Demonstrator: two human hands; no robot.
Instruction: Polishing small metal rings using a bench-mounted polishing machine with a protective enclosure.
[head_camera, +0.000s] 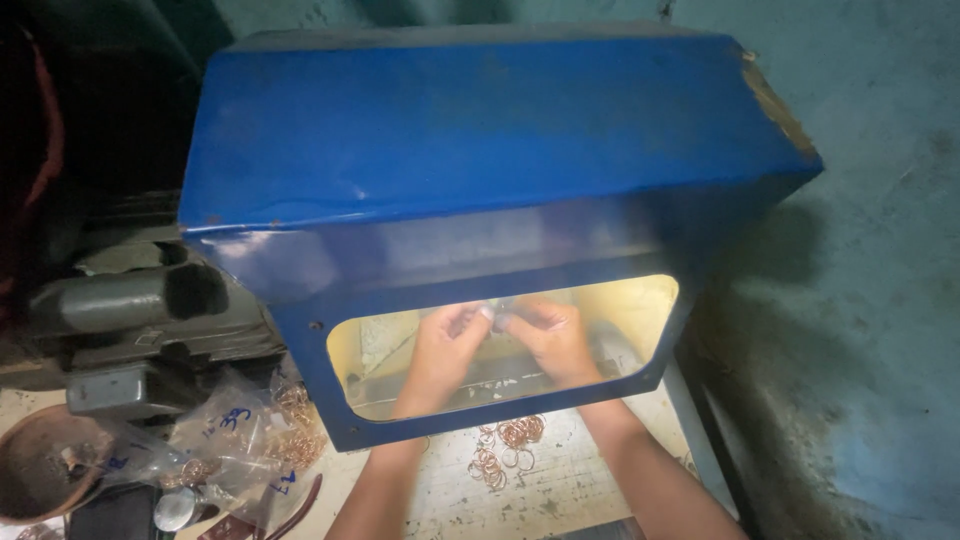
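Observation:
Both of my hands reach under a blue metal hood (480, 150) and show through its clear window (640, 310), lit from inside. My left hand (445, 350) and my right hand (552, 338) meet at the fingertips, pinching a small object (497, 316) too blurred to identify. Several copper-coloured rings (505, 450) lie on the white surface just below the window, between my forearms.
Clear plastic bags (245, 435) holding more copper rings lie at the left. A brown bowl (40, 470) sits at the far left, with grey machine parts (140, 320) behind it. A greenish wall (880, 300) stands close on the right.

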